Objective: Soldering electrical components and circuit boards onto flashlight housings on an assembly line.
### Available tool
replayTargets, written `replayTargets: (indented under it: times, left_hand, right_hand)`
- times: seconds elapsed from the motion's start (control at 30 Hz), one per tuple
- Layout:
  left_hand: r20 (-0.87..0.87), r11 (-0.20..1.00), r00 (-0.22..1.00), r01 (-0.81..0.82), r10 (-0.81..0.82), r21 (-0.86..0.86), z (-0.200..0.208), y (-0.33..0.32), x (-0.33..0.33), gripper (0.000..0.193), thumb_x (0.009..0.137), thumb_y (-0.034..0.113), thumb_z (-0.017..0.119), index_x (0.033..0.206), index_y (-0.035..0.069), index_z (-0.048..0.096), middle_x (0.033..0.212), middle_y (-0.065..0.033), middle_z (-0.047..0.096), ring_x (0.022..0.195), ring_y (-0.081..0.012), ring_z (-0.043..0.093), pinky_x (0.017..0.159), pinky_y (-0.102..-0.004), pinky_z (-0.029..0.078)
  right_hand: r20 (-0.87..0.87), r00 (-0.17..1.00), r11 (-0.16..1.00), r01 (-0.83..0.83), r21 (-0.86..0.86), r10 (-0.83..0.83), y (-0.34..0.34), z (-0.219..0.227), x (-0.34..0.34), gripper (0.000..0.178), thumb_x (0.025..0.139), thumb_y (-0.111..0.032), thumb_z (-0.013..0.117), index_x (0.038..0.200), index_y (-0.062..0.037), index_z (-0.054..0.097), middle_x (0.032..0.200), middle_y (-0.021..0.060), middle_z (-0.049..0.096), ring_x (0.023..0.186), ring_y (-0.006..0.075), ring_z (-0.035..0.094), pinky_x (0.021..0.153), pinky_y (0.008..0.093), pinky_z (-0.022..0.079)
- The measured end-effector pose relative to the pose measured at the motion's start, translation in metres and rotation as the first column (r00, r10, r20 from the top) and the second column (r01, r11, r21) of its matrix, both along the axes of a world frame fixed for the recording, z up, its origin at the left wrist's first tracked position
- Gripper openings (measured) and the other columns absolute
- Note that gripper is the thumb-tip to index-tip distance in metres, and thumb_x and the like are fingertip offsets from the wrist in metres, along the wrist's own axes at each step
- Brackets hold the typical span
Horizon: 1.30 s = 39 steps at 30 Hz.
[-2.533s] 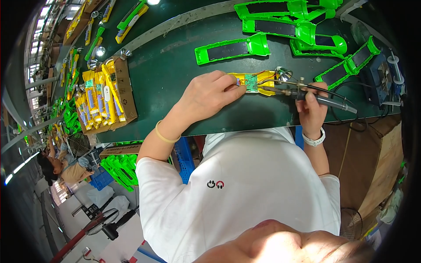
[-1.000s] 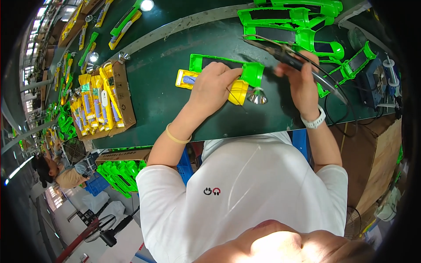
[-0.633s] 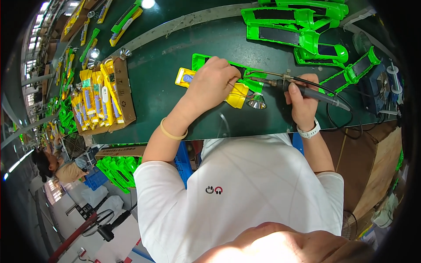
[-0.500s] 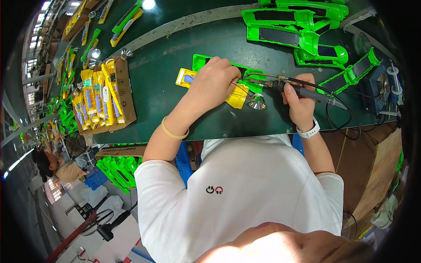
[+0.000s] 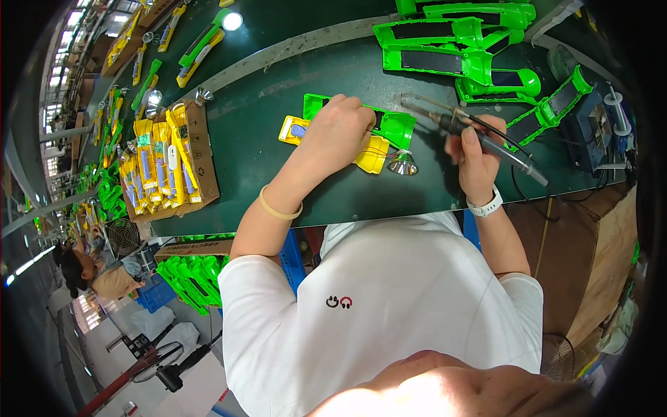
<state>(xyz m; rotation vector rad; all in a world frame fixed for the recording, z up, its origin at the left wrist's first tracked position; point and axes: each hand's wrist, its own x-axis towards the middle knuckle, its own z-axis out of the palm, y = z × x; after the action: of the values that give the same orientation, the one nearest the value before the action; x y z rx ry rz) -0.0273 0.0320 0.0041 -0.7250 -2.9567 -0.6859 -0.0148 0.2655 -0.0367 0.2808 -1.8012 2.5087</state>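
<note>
My right hand [image 5: 479, 156] is wrapped round a soldering iron [image 5: 501, 154] with a thin metal tube along it. The iron's tip is up and apart from the work, a little blurred. My left hand [image 5: 337, 132] is closed over a green flashlight casing [image 5: 398, 129] and a yellow casing part [image 5: 372, 156] lying against it. Its fingertips pinch close to the green casing's inner edge; what lies between them is hidden. Thin wires run from the yellow part toward a shiny cone-shaped reflector [image 5: 403, 164] on the bench.
A cardboard box [image 5: 201, 163] of yellow casing parts stands to the left. Several green casings with dark panels [image 5: 434, 61] are stacked at the far right. A blue soldering station [image 5: 585, 139] and a solder spool [image 5: 615, 111] stand at the right edge. Below the bench is a box of green casings [image 5: 191, 278].
My right hand has lifted the soldering iron away from the green casing, its tip moving up and right. My left hand has stayed over the casings.
</note>
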Motion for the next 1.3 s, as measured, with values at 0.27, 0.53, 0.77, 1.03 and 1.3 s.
replayTargets:
  times: [0.27,0.53,0.77,1.03,1.3]
  left_hand:
    - [-0.108,1.0,0.994,0.004,-0.002,0.013,-0.011,0.001,0.004,0.003,0.066,0.005,0.06,0.069,0.004,0.059,0.069,-0.0122,0.052,0.071,-0.0298,0.052,0.065,-0.038,0.045]
    - [-0.077,0.996,0.997,-0.014,0.02,0.083,0.0,0.023,0.026,0.003,0.069,0.004,0.058,0.072,0.004,0.059,0.07,-0.0118,0.053,0.07,-0.0303,0.051,0.065,-0.0386,0.043]
    - [-0.142,0.971,0.985,-0.065,0.1,0.231,0.018,0.017,0.033,0.015,0.069,0.01,0.069,0.081,0.005,0.06,0.072,-0.0111,0.058,0.07,-0.0266,0.057,0.061,-0.0351,0.047]
    - [0.582,0.077,0.783,-0.581,-0.218,0.81,0.021,-0.02,0.049,0.036,0.076,-0.008,0.062,0.106,0.0,0.044,0.107,-0.0192,0.057,0.101,-0.029,0.058,0.087,-0.0361,0.049]
    - [0.6,0.331,0.793,-0.597,0.107,0.73,0.006,-0.035,0.04,0.012,0.081,0.003,0.061,0.093,0.0,0.06,0.08,-0.0101,0.065,0.067,-0.0159,0.061,0.058,-0.0235,0.049]
  right_hand:
    - [0.159,0.976,0.987,-0.154,0.036,0.147,-0.03,0.011,-0.02,0.027,0.093,-0.012,0.044,0.113,-0.0045,0.029,0.102,0.0134,0.048,0.089,0.0243,0.062,0.071,0.0326,0.054]
    - [0.113,0.989,0.995,-0.094,0.023,0.091,-0.016,0.015,-0.006,0.02,0.093,-0.014,0.044,0.106,-0.0054,0.031,0.093,0.01,0.043,0.076,0.0226,0.062,0.059,0.0304,0.055]
    - [0.151,0.982,0.992,-0.1,-0.081,0.111,-0.014,0.008,-0.004,0.026,0.091,-0.013,0.049,0.107,-0.0051,0.031,0.095,0.0097,0.044,0.076,0.021,0.063,0.059,0.0278,0.054]
    - [0.012,1.0,0.999,0.007,0.031,-0.007,-0.01,0.001,-0.008,0.028,0.088,-0.007,0.054,0.109,-0.004,0.035,0.091,0.008,0.047,0.072,0.013,0.057,0.057,0.0217,0.044]
    - [0.128,0.989,0.995,0.083,-0.046,-0.077,-0.046,0.031,0.0,0.02,0.088,-0.014,0.055,0.099,-0.0096,0.039,0.071,0.001,0.046,0.05,0.0076,0.045,0.041,0.0193,0.032]
